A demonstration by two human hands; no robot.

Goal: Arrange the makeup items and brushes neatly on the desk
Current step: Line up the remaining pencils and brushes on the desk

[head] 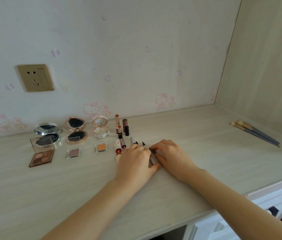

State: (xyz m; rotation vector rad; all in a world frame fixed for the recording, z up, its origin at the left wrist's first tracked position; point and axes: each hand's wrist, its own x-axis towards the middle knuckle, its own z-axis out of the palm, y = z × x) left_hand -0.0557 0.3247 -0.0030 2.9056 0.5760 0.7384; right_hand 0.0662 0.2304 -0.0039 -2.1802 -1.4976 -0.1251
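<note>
Open compacts (75,130) and eyeshadow pans (101,147) stand in rows at the left of the desk (84,184), beside an eyeshadow palette (41,157). Upright lipsticks (118,124) stand behind a row of lying pens and liners (133,140). My left hand (134,163) lies over that row, fingers flat on the pens. My right hand (171,155) pinches a dark grey-brown pen (153,158) between the two hands. Makeup brushes (256,133) lie far right near the side panel.
A wall socket (35,77) sits on the wallpapered back wall. A wooden side panel (266,58) closes the desk's right end. White drawers (223,224) show below the front edge at the lower right.
</note>
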